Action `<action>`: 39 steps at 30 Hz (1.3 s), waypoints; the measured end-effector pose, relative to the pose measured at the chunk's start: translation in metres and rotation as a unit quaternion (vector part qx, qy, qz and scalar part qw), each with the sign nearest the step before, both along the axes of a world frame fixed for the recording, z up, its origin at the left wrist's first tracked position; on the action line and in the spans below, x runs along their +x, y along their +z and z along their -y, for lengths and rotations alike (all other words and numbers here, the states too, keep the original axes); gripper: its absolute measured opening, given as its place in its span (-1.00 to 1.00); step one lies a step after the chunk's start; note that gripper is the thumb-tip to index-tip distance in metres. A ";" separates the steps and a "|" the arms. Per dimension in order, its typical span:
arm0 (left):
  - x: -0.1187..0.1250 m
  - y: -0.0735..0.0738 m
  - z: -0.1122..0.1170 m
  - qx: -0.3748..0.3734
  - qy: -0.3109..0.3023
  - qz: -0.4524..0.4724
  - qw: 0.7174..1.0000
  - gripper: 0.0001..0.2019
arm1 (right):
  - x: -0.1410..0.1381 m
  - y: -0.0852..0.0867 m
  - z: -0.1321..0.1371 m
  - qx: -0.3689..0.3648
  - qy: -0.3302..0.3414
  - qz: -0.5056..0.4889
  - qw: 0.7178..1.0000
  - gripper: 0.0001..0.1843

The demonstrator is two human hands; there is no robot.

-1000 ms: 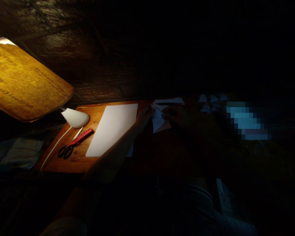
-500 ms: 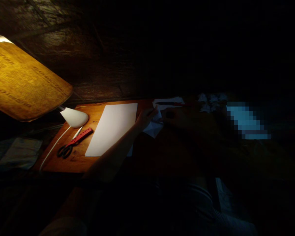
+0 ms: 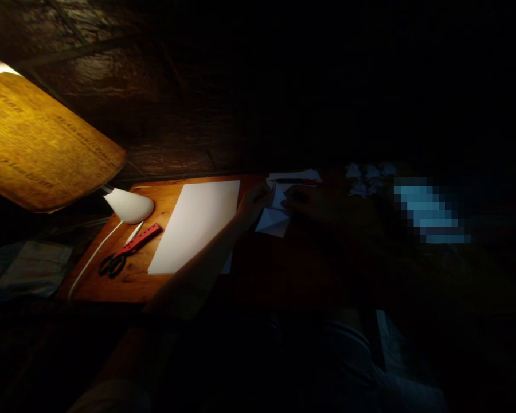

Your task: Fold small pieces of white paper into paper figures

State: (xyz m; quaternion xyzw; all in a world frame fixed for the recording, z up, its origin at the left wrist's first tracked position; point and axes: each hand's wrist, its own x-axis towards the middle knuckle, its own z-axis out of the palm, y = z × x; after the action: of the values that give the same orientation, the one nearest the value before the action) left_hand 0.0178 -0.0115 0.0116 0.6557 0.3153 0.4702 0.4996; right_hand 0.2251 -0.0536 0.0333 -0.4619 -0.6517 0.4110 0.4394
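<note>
- folded white paper (image 3: 273, 223), pretty much mid-frame
- left hand (image 3: 254, 202): grip pinching its upper left side
- right hand (image 3: 306, 203): dim, but grip's pinching the right side
- white sheets (image 3: 201, 221) on the desk (image 3: 141, 285), left of center
- scissors (image 3: 131, 248) lower left

A single camera on the person's head gives the one view, looking forward and down from above the lap (image 3: 348, 341). It takes in the tabletop (image 3: 129, 287) from the near side, at a slant, with the wall (image 3: 103, 109) rising behind. The left hand (image 3: 255, 202) and right hand (image 3: 305, 202) sit close together just right of the frame's middle, and the left forearm (image 3: 198, 272) runs up toward them from the lower left. The coverage is wide: the lamp (image 3: 51, 137) looms large at the left edge, its shade cut off there, while the right side sinks into darkness.
</note>
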 end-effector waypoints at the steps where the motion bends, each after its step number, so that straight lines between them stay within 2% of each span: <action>1: 0.000 0.001 0.000 0.005 -0.005 -0.011 1.000 -0.63 | 0.000 -0.001 -0.001 0.004 -0.003 -0.003 1.000 -0.75; 5: 0.000 0.004 0.003 0.016 -0.001 -0.029 0.999 -0.66 | 0.000 -0.005 -0.002 0.014 0.004 -0.015 1.000 -0.69; 12: 0.000 0.002 0.003 0.024 -0.010 -0.055 0.998 -0.58 | 0.000 -0.003 -0.002 0.013 0.009 0.003 1.000 -0.66; 18: -0.002 -0.006 -0.003 0.052 0.004 -0.096 0.994 -0.63 | 0.000 0.000 0.000 0.017 0.006 0.047 0.999 -0.62; 23: -0.002 -0.005 -0.003 0.055 0.007 -0.116 0.992 -0.72 | 0.000 -0.005 -0.001 0.032 -0.003 0.094 0.995 -0.60; 28: -0.001 -0.003 0.000 0.051 0.020 -0.143 0.988 -0.58 | 0.001 -0.006 -0.003 0.045 -0.004 0.109 0.993 -0.58; 31: -0.001 -0.003 0.001 0.043 0.020 -0.123 0.991 -0.59 | -0.001 -0.004 -0.001 0.034 -0.017 0.087 0.995 -0.53; 36: -0.001 0.000 0.002 0.020 0.051 -0.034 0.998 -0.79 | -0.003 -0.001 0.000 0.000 -0.039 0.048 0.998 -0.53; 39: -0.001 0.001 0.001 0.017 0.054 -0.030 0.998 -0.84 | -0.002 0.000 0.000 -0.006 -0.038 0.035 0.999 -0.54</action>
State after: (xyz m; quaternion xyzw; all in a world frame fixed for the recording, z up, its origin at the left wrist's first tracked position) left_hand 0.0172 -0.0128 0.0123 0.6599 0.3570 0.4820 0.4525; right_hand 0.2226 -0.0539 0.0332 -0.5034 -0.6459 0.3817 0.4286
